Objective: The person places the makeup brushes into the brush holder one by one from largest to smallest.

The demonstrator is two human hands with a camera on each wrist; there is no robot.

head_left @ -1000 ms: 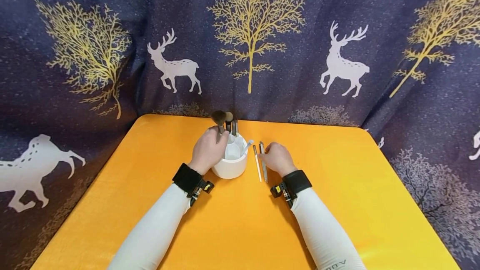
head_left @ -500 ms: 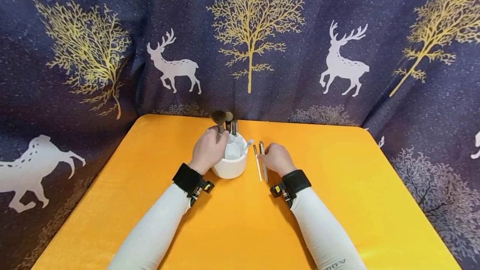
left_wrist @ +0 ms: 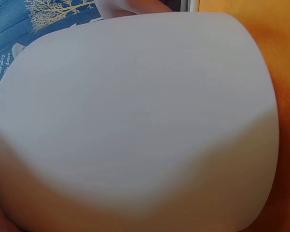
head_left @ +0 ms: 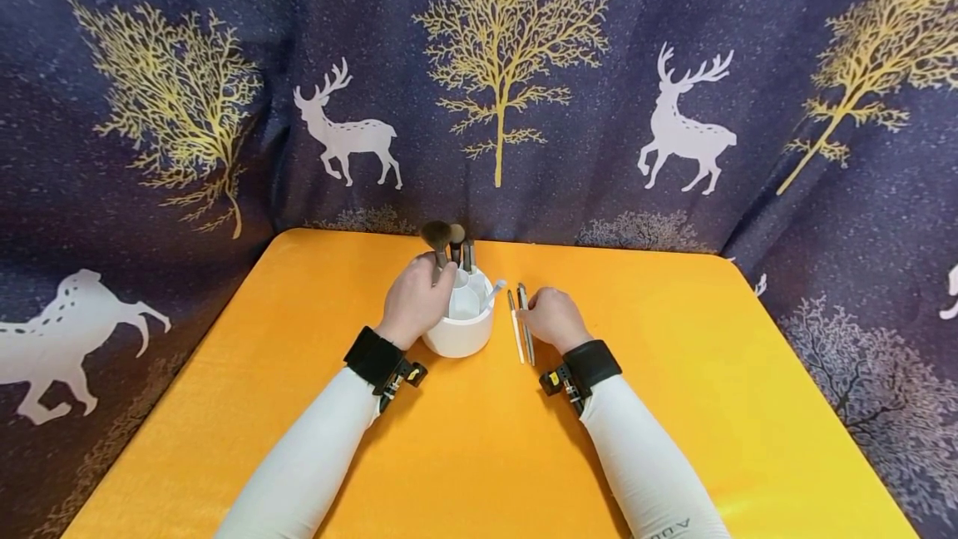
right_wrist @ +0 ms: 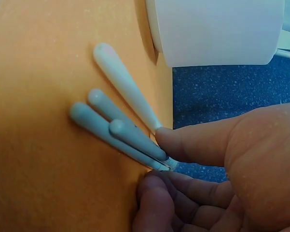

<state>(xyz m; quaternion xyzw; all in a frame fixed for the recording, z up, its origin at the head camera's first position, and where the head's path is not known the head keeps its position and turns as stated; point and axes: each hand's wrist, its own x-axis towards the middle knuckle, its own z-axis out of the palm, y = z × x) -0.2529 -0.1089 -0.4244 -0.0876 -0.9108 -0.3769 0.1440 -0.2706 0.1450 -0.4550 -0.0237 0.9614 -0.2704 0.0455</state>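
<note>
On the left side of a round white brush holder (head_left: 458, 341), my left hand (head_left: 417, 302) grips the wall, its thumb over the rim. A large dark makeup brush (head_left: 436, 234) stands right by that thumb. The holder's side fills most of the left wrist view. Just right of the holder, my right hand (head_left: 555, 318) pinches grey-handled makeup brushes (right_wrist: 140, 140) between thumb and fingers. Three grey handle ends show in the right wrist view. A white-handled brush (right_wrist: 123, 79) lies beside them, its far part meeting the thumb tip.
More brushes stand in the holder, among them a pale-headed brush (head_left: 456, 233) and a slim pale blue stick (head_left: 494, 293) leaning right. An orange cloth (head_left: 464, 456) covers the table. Behind it hangs a dark blue curtain (head_left: 554, 156) with trees and deer.
My right hand has shifted very slightly toward me, and the white-handled brush has slid a touch to the right. The left hand and the holder stay in place.
</note>
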